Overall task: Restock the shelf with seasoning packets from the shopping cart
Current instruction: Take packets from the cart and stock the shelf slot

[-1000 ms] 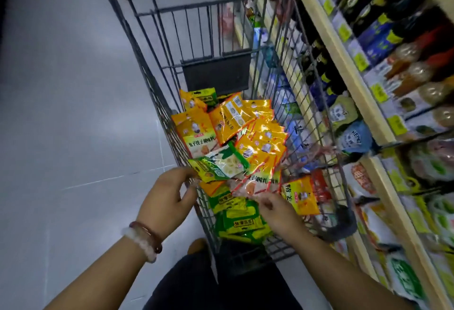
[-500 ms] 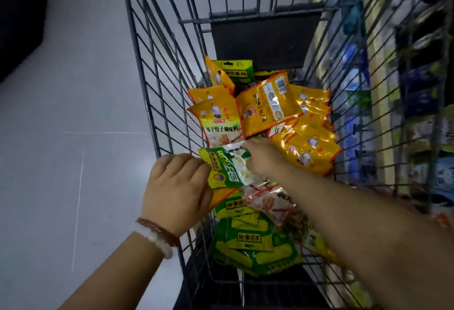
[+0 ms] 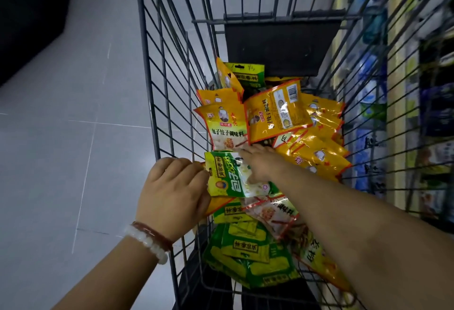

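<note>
I see right hand (image 3: 260, 162) fingers spread flat on green packet (image 3: 231, 177), long axis front-to-back; left hand (image 3: 172, 194) curled gripping cart (image 3: 157, 103) wall.

Two bare forearms in view, no sleeves. Left hand (image 3: 172, 194): no rings visible; wrist carrying two beaded bracelets side by side, one dark reddish-brown (image 3: 153, 232), one pale translucent white (image 3: 147, 244) with rounded beads. Right hand (image 3: 261, 162): no jewellery or covering visible on hand or forearm.
</note>
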